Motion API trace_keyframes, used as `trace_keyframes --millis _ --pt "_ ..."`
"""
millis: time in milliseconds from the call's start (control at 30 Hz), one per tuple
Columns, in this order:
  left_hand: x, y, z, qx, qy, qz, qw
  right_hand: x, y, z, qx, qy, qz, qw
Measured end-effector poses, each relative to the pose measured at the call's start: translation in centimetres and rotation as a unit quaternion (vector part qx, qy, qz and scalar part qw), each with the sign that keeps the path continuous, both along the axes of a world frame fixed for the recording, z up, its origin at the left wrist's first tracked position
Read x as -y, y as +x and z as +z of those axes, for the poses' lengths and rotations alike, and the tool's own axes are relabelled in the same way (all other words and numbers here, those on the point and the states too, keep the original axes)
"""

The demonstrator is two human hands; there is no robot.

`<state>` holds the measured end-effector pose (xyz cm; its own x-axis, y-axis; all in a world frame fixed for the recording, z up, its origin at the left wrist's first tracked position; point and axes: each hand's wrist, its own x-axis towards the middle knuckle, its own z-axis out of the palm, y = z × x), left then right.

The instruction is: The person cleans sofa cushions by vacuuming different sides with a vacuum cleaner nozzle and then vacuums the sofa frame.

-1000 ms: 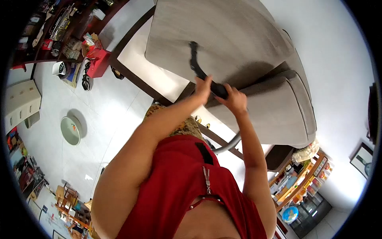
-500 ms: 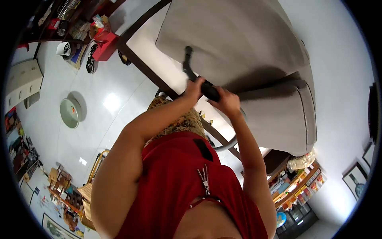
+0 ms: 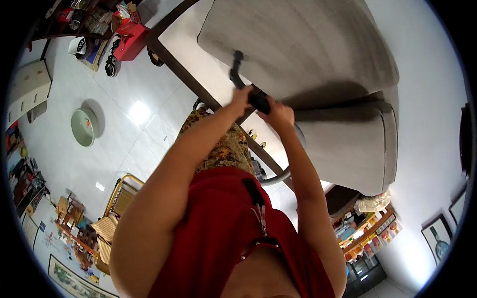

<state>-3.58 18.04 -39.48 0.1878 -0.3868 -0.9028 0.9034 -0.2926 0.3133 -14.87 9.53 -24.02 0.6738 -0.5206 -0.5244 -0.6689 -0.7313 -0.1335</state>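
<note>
A black vacuum cleaner wand [image 3: 259,102] is gripped in both hands above the edge of a sofa. My left hand [image 3: 241,101] wraps round its narrower front part. Behind it, my right hand [image 3: 279,117] is closed on the thick handle end. The slightly blurred black nozzle [image 3: 239,55] is at the near edge of the grey-beige sofa cushion [image 3: 293,44]; whether it presses on the fabric I cannot tell. A grey hose [image 3: 279,179] curves behind my right forearm towards a dark machine, partly hidden, on the floor by my legs.
The sofa's dark wooden frame [image 3: 186,79] runs between my legs and the cushions. A bolster-like cushion [image 3: 343,144] lies to the right. On the tiled floor at left stand a pale green basin [image 3: 84,127], a red box [image 3: 131,42], shoes and a folding chair [image 3: 121,193].
Both hands and the wand have shifted slightly left. The nozzle has swung to a different angle near the cushion edge. The view has shifted a little as well.
</note>
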Motion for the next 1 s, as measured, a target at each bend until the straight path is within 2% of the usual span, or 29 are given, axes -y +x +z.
trace_keyframes --millis 33,67,100,133,233,333,367,433,467,500,567,633,700,767,900,933,1000 --pt "-0.1 -2.4 1.0 -0.018 -0.043 -0.018 0.999 -0.1 -3.2 0.1 0.022 -0.035 0.013 0.999" --pt "0.3 -5.3 2.5 0.002 -0.001 -0.015 1.000 -0.4 -6.2 0.3 0.042 -0.070 0.026 0.996" --pt "0.4 -7.1 4.4 -0.031 -0.010 -0.029 0.999 -0.8 -8.3 1.8 0.028 -0.074 0.013 0.997" --pt "0.6 -9.4 3.5 -0.057 -0.020 -0.085 0.995 -1.2 -10.0 3.2 0.013 -0.078 -0.001 0.997" --pt "0.5 -11.2 7.1 -0.117 -0.081 -0.173 0.975 -2.6 -13.4 5.7 -0.033 -0.072 -0.043 0.996" --pt "0.3 -9.9 9.0 -0.074 -0.101 -0.158 0.979 -2.9 -12.9 6.4 0.001 -0.056 -0.062 0.997" --pt "0.1 -9.2 9.8 -0.015 -0.038 -0.097 0.994 -2.8 -11.9 6.2 0.027 -0.051 -0.048 0.997" --pt "-0.9 -4.7 10.7 0.066 -0.044 -0.030 0.996 -2.4 -7.7 4.8 0.084 -0.037 -0.018 0.996" --pt "-1.5 -1.6 11.1 0.048 -0.055 -0.007 0.997 -2.3 -4.6 4.5 0.094 -0.033 0.001 0.995" --pt "-2.0 1.6 10.8 0.028 -0.065 0.015 0.997 -2.2 -1.3 3.9 0.107 -0.027 0.011 0.994" --pt "-2.7 7.5 7.9 0.109 -0.035 0.054 0.992 -2.0 5.2 2.0 0.134 -0.014 0.025 0.991" --pt "-2.3 13.2 8.6 0.175 -0.043 0.120 0.976 -1.7 10.8 -0.4 0.165 -0.001 0.042 0.985" --pt "-2.3 18.4 5.0 0.189 -0.008 0.072 0.979 -1.5 15.3 -1.5 0.176 0.005 0.036 0.984" --pt "-1.1 20.7 3.9 0.160 0.028 0.044 0.986 -0.8 17.3 -2.6 0.131 0.004 0.033 0.991" --pt "1.1 15.5 2.5 0.174 -0.015 0.031 0.984 0.9 12.0 -3.6 0.126 0.028 -0.005 0.992" --pt "1.4 13.1 0.6 0.184 -0.038 0.024 0.982 1.1 9.5 -3.3 0.132 0.007 -0.013 0.991" --pt "2.4 7.4 0.9 0.181 -0.018 -0.005 0.983 1.4 3.7 -3.2 0.136 -0.023 -0.016 0.990"
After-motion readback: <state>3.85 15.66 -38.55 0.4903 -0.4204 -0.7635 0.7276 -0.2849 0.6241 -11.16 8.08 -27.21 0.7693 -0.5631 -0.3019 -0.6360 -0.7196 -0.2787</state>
